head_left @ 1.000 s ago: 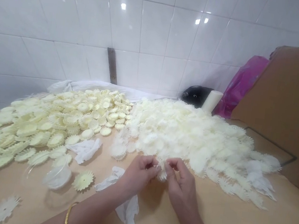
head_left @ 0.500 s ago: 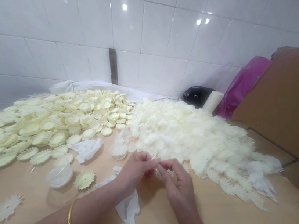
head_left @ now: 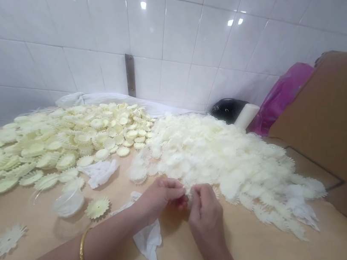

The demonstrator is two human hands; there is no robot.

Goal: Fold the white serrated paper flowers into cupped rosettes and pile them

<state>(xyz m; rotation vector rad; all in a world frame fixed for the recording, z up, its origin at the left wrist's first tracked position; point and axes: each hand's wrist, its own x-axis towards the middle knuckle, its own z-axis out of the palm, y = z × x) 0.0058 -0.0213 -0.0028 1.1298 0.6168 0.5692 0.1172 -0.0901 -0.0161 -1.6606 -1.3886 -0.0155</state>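
My left hand (head_left: 164,197) and my right hand (head_left: 207,208) meet above the table, fingers pinched on a small pale piece of petal-edged cutout (head_left: 188,190). Most of that piece is hidden by the fingers. Just beyond them spreads a heap of thin, whitish toothed cutouts (head_left: 209,152). To the left is a pile of cream, thicker toothed discs (head_left: 71,145). One single cream disc (head_left: 98,208) lies flat left of my left forearm. A crumpled white cloth (head_left: 148,238) lies partly under that forearm.
A small clear tub (head_left: 69,203) with whitish contents stands left of the single disc. Another crumpled white cloth (head_left: 100,172) touches the disc pile. At the back right are a white roll (head_left: 247,116), a black bag (head_left: 228,109), a pink bag (head_left: 283,98) and a cardboard box (head_left: 333,114).
My right hand has turned and its fingers have curled in more tightly, a little apart from my left fingers. More of the pale piece shows between them.
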